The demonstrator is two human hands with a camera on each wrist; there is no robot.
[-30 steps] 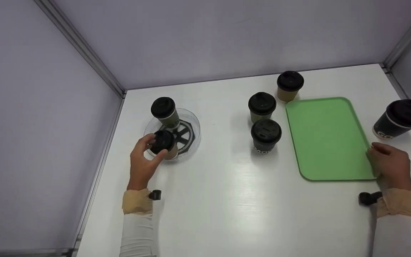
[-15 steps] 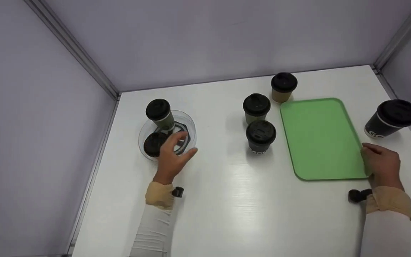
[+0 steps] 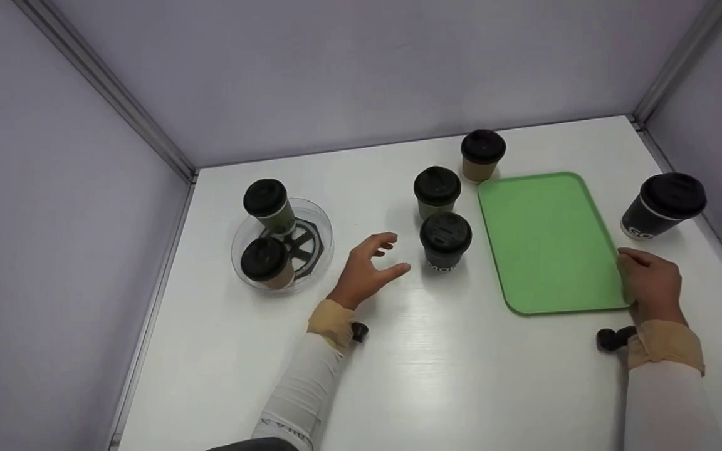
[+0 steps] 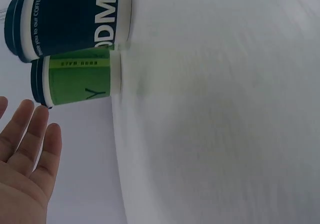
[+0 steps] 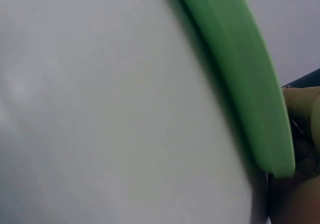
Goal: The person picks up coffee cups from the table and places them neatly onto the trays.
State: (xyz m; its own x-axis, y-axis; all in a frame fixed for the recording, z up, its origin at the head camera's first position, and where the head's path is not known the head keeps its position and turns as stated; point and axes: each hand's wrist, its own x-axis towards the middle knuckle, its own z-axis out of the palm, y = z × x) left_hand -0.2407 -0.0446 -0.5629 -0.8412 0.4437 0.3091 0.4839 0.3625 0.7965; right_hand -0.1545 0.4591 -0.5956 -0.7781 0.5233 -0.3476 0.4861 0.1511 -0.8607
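Observation:
My left hand [image 3: 364, 272] reaches with spread fingers toward a dark blue paper coffee cup [image 3: 444, 250] with a black lid, a small gap apart from it. Behind that cup stands a green coffee cup [image 3: 436, 203]; the left wrist view shows the dark blue cup [image 4: 75, 18] and the green one [image 4: 80, 77] before my fingers. My right hand [image 3: 652, 285] grips the right edge of a green tray [image 3: 546, 244] near its front corner. In the right wrist view the tray's rim [image 5: 245, 73] hides part of the fingers.
At the left, a round clear dish [image 3: 326, 250] holds a green cup [image 3: 273, 210] and a brown cup [image 3: 268, 266]. Another brown cup [image 3: 482, 156] stands at the tray's back left corner. A large dark cup [image 3: 659, 207] stands right of the tray. Walls enclose the table.
My left hand has let go of the brown cup in the clear dish and moved right, toward the dark blue cup. My right hand stays at the tray's edge. The head view has shifted slightly.

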